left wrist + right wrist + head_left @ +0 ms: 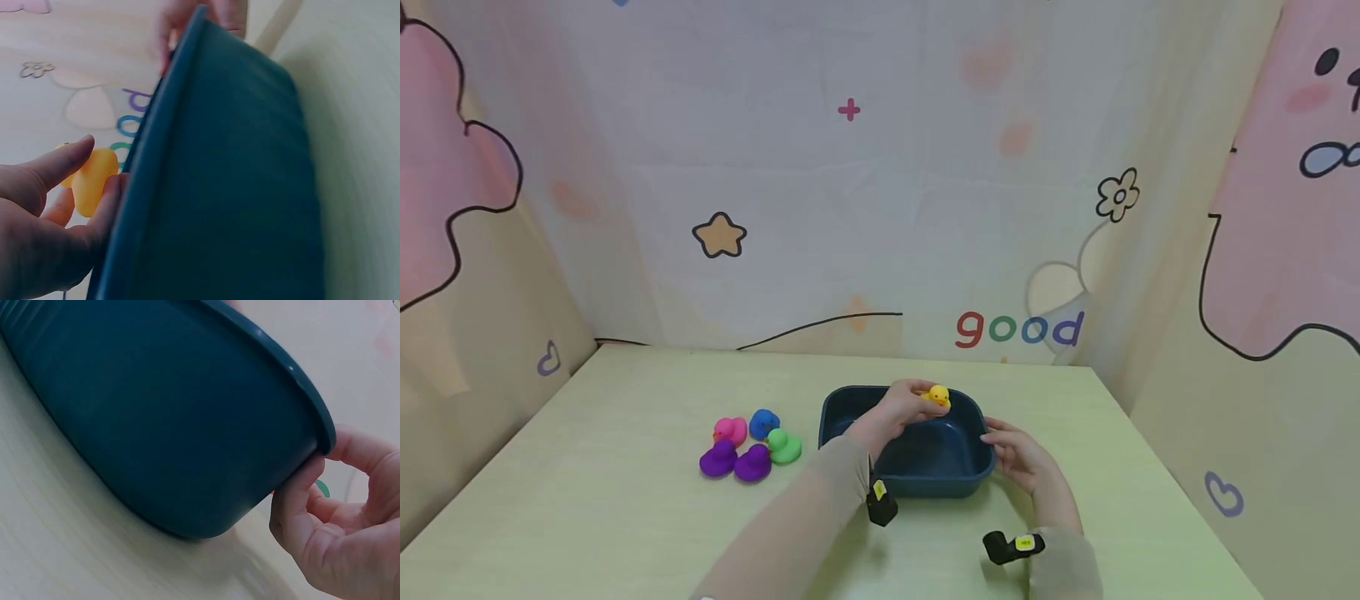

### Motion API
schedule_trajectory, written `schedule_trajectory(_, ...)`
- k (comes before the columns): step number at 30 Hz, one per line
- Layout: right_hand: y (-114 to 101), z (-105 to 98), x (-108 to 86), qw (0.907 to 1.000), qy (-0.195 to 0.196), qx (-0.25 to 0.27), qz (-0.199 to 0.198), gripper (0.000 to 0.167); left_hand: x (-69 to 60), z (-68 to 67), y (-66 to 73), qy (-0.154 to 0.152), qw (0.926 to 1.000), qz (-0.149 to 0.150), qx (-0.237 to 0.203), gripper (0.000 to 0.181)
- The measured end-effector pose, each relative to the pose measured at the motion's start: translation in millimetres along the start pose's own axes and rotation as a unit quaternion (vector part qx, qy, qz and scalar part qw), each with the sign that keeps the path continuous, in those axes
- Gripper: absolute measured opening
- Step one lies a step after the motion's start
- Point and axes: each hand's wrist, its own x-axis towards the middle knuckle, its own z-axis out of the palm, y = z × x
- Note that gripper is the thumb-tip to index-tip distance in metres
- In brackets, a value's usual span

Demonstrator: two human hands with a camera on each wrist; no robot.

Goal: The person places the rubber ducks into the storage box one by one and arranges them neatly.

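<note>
My left hand (904,406) pinches a small yellow rubber duck (938,396) between thumb and fingers. It holds the duck above the dark blue-green plastic basin (917,486), near its back rim. In the left wrist view the duck (94,181) sits between the thumb and fingertips, beside the basin's edge. My right hand (1022,456) grips the right end of the basin at the rim. The right wrist view shows its fingers (300,500) against the outer wall, just under the lip. Part of the basin's inside is hidden behind my left hand and forearm.
Left of the basin several rubber ducks stand in a group: a pink one (730,431), a blue one (764,424), a green one (785,447) and two purple ones (753,463). The pale table (625,517) meets printed fabric walls (850,208) at its back and sides.
</note>
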Motion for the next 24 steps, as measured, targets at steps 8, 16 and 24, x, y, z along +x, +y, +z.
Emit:
schedule_trajectory(8,0.2,-1.2,1.9,1.0000,0.003,0.000,0.007,0.065,7.5,22.3,-9.7,0.017,0.9990,-0.029,0.030,0.048)
schedule_trajectory(16,-0.6,-1.8,1.9,0.9999,-0.004,-0.002,0.010,0.064,11.7,26.8,-16.6,0.040,0.9934,-0.047,0.096,0.042)
schedule_trajectory(24,-1.2,0.6,0.0,0.9999,-0.001,0.009,0.012,0.063,19.4,28.9,-26.3,0.053,0.9855,-0.037,0.157,0.040)
